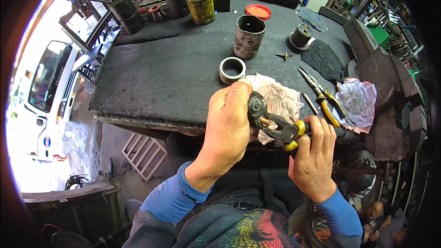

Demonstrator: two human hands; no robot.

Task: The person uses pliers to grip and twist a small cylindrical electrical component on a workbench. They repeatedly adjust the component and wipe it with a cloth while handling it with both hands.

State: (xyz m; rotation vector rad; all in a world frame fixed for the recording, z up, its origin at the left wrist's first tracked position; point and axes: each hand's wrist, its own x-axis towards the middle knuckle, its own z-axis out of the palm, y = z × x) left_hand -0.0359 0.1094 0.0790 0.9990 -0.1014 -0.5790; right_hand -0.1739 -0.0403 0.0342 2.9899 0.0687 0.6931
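Observation:
My left hand grips a dark, greasy metal part above the bench's front edge. A small brass-coloured fitting sticks out of that part. Pliers with yellow and black handles are in my right hand, their jaws beside or around the fitting; I cannot tell if they bite on it. Just beyond my left thumb lies a metal ring, and behind it a worn metal cylinder stands upright. A stained pinkish cloth is spread under and behind the pliers.
Long-nose pliers and a thin rod lie right of the cloth, near another rag. Farther back are a red lid, a yellow can and a small cross-shaped fitting. A vise borders the right.

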